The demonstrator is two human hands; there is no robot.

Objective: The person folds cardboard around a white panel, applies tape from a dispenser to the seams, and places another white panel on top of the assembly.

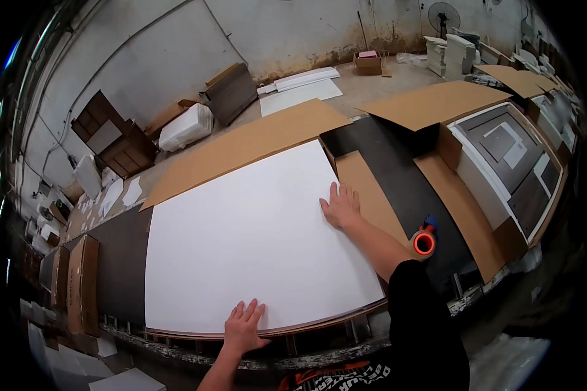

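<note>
A large white sheet (241,228), seemingly foam or board, lies flat over an opened cardboard box on the dark work surface. My left hand (243,326) rests at its near edge, fingers spread on the white face. Farther off, my right hand (341,206) lies on the sheet's right edge with its fingers stretched out. Neither hand grips anything. One long brown flap (254,150) of the box spreads out along the far side, and a shorter flap (368,189) extends to the right. What lies under the sheet is hidden.
A tape dispenser (424,242) with an orange-red ring stands right of my right forearm. Farther right, an open carton (482,169) holds grey panels framed in white foam. Closed brown cartons (83,285) stand at the left. Behind, a wrapped white bundle (186,127) leans near the wall.
</note>
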